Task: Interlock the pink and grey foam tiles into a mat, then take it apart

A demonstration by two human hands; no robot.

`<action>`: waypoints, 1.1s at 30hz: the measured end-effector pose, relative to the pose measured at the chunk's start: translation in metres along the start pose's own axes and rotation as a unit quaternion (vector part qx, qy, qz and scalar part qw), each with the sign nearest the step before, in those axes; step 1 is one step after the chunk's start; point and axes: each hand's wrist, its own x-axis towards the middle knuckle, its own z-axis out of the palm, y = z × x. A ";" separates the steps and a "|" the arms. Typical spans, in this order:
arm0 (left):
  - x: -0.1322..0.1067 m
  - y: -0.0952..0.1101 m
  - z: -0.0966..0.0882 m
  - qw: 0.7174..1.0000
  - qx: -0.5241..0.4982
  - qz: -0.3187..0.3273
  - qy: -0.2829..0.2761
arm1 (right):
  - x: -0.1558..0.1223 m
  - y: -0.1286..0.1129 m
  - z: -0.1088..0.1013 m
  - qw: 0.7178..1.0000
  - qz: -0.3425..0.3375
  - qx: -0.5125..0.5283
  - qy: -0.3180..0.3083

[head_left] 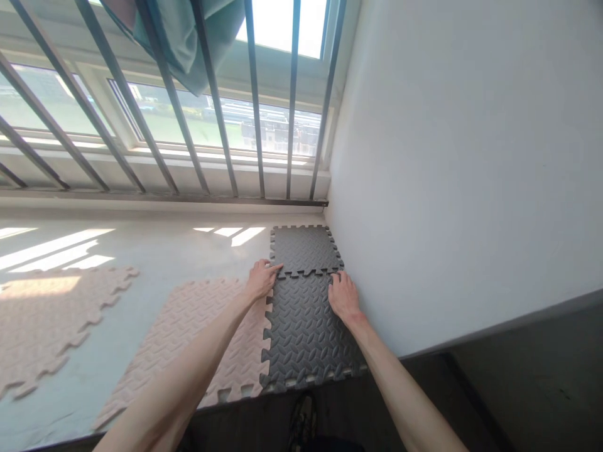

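Two dark grey foam mat tiles lie in line beside the wall, a smaller-looking far tile [306,248] and a near tile [311,329]. Their toothed edges meet along a seam with small dark gaps. At the left end of this seam, my left hand [262,279] grips the tile edge, its index finger stretched over the corner. My right hand [343,294] has its fingers curled on the right end of the seam, close to the wall. A pink foam mat tile [188,320] adjoins the near grey tile's left side, partly covered by my left forearm.
Another pink tile [42,314] lies apart on the pale ledge [155,251]. Metal railing bars [214,107] and a hanging teal cloth [183,37] stand before the window. A white wall [461,157] bounds the right; a shoe [304,417] shows below the ledge's front edge.
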 end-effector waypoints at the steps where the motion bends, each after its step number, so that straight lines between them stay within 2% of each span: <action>1: -0.002 0.000 0.000 1.000 0.023 0.013 -0.010 | 0.004 0.003 0.000 1.000 -0.003 0.002 0.002; 6: -0.007 -0.002 0.001 0.994 0.076 0.064 -0.048 | 0.028 0.020 0.001 0.997 -0.067 -0.002 -0.040; 9: -0.008 -0.005 0.001 0.992 0.068 0.095 -0.046 | 0.032 0.025 -0.001 0.995 -0.076 0.000 -0.066; 14: -0.016 -0.004 -0.006 0.986 0.075 0.137 -0.053 | 0.033 0.025 -0.009 0.994 -0.074 0.000 -0.077; 18: -0.018 0.002 -0.010 0.985 0.060 0.150 -0.058 | 0.041 0.020 -0.019 0.994 -0.072 0.003 -0.080; 21: -0.013 0.006 -0.006 0.987 0.054 0.147 -0.047 | 0.046 0.011 -0.024 0.993 -0.093 0.015 -0.071; 26: -0.009 0.005 0.002 0.978 0.087 0.182 -0.050 | 0.044 -0.007 -0.017 0.985 -0.142 0.048 -0.085; 33: -0.008 0.000 -0.010 0.953 0.159 0.247 -0.071 | 0.035 -0.015 -0.011 0.983 -0.156 0.042 -0.092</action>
